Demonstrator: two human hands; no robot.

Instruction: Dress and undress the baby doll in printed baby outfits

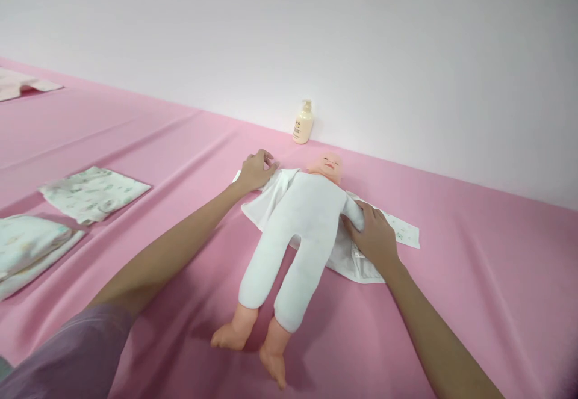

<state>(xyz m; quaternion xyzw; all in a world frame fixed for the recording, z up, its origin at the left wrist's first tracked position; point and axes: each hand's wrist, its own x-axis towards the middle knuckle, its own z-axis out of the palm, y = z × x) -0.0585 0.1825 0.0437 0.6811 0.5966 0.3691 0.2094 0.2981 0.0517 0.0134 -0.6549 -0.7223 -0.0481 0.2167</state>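
Observation:
A baby doll [298, 224] with a white cloth body lies on its back on the pink sheet [474, 278], head toward the wall. Under it spreads an open white baby garment [356, 263]. My left hand [255, 170] is closed on the garment's sleeve beside the doll's shoulder, and the doll's arm on that side is hidden. My right hand [372, 236] wraps round the doll's other arm and rests on the garment.
A cream pump bottle [303, 123] stands by the white wall behind the doll's head. Folded printed baby clothes [94, 193] lie at the left, with another folded pile [29, 248] near the left edge and a pale cloth [22, 83] far left.

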